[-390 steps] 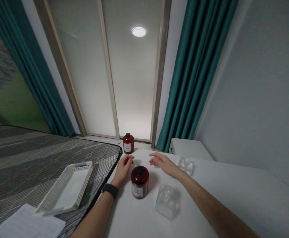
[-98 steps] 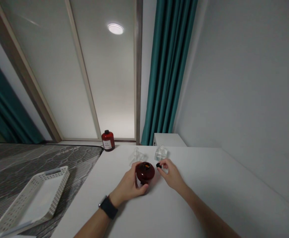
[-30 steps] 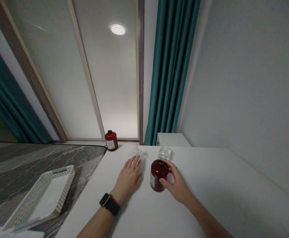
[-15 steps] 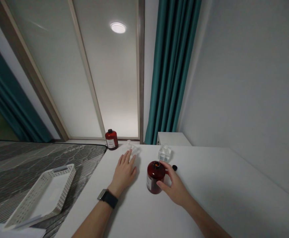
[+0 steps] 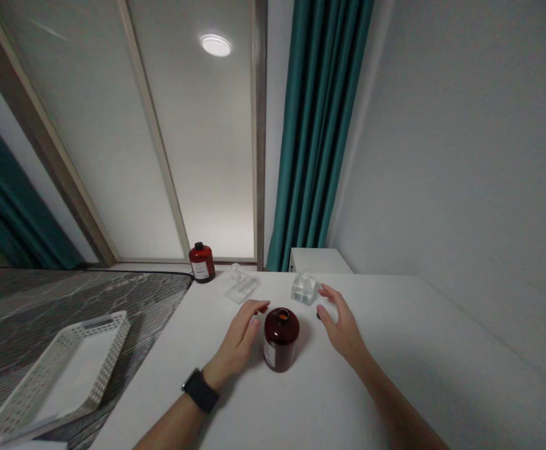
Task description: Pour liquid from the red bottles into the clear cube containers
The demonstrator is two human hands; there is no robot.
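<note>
A dark red bottle (image 5: pixel 281 340) with an uncapped mouth and a white label stands upright on the white table (image 5: pixel 301 412). Just left of it is my left hand (image 5: pixel 236 337), its fingers curved and apart, holding nothing. My right hand (image 5: pixel 344 322) is open to the bottle's right, with a gap between them. By its thumb a small black cap (image 5: pixel 318 315) is partly hidden. Close beyond its fingertips sits a clear, faceted container (image 5: pixel 304 289). A clear lid with a knob (image 5: pixel 242 287) lies on the table beyond my left hand.
At the table's far left corner stands a second red bottle (image 5: pixel 202 262) with a black cap. To the left, lower than the tabletop, a white perforated basket (image 5: pixel 57 369) rests on a grey patterned surface (image 5: pixel 151 300). A white cabinet (image 5: pixel 319 259) stands behind the table.
My right hand has let go of the uncapped bottle and moved right, toward the clear container. My left hand has drawn back from the clear lid to beside the bottle. The view has shifted slightly.
</note>
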